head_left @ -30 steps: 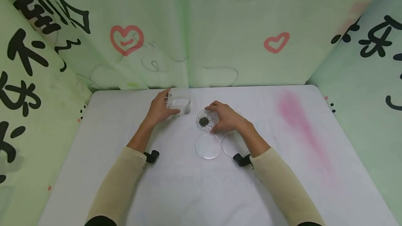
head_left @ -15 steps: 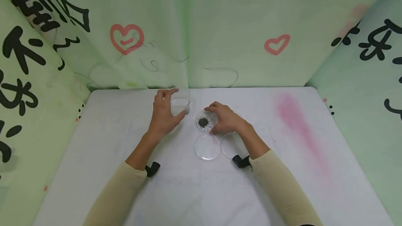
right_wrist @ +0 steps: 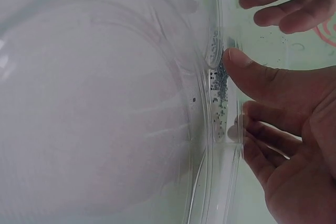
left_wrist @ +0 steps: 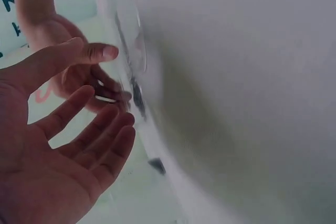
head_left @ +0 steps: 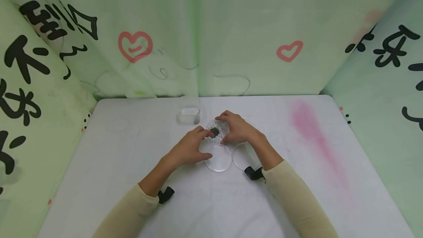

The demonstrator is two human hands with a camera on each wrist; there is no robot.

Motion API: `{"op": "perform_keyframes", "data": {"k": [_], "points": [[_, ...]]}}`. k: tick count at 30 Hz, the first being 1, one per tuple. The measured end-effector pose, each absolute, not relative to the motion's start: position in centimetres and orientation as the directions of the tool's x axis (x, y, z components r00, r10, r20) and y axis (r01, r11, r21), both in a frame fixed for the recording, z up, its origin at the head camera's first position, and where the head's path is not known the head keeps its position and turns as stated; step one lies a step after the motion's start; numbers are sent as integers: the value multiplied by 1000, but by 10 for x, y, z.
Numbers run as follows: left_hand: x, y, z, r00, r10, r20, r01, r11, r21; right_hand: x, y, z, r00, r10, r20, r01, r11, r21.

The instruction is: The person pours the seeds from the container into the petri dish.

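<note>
A clear petri dish [head_left: 222,131] with a pile of dark granules [head_left: 215,131] scattered across its bottom sits on the white table. My right hand [head_left: 238,127] grips its rim from the right, thumb at the near side and fingers at the far side; the granules [right_wrist: 220,80] show through the clear wall in the right wrist view. My left hand [head_left: 190,146] hovers to the left, fingers spread, fingertips overlapping the dish's left edge in the head view. Its thumb reaches over the left side of a bare petri dish [head_left: 219,159] in front. Nothing is held in the left palm [left_wrist: 58,177].
Another clear dish [head_left: 243,157] lies under the right wrist. Part of a further rim [head_left: 250,123] shows behind the right hand. A clear box-like container [head_left: 189,116] stands near the table's back edge. Green curtains [head_left: 231,28] surround the table [head_left: 330,179].
My left hand has let go of the clear container at the back and come toward me and to the right, to the dishes. The right hand keeps its hold on the granule dish.
</note>
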State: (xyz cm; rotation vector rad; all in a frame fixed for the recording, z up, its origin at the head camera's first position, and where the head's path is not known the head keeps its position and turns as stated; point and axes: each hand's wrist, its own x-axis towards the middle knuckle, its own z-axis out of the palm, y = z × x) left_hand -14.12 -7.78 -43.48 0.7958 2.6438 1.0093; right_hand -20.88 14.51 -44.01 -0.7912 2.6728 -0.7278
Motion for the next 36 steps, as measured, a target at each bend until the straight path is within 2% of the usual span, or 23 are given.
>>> {"op": "perform_keyframes", "data": {"k": [9,14,21,27,36], "points": [[-125,-67,-445,-805,589,-61,441,665,603,-208,142,-443,-815,-573,-88,-437,707,-556],[-119,-60,-446,-792,606,-67,475,682,556,-208,142,-443,-823,-560,-98,-438,734,-519],[-114,-50,-443,-816,569,-106,465,754,465,-209,143,-441,-815,-572,-87,-456,728,-512],[-111,-41,-446,-846,525,-91,463,809,362,-210,143,-440,-817,-570,-93,-443,722,-531],[-107,-39,-441,-864,492,-108,414,816,403,-211,144,-441,-821,-562,-99,-439,734,-519]]}}
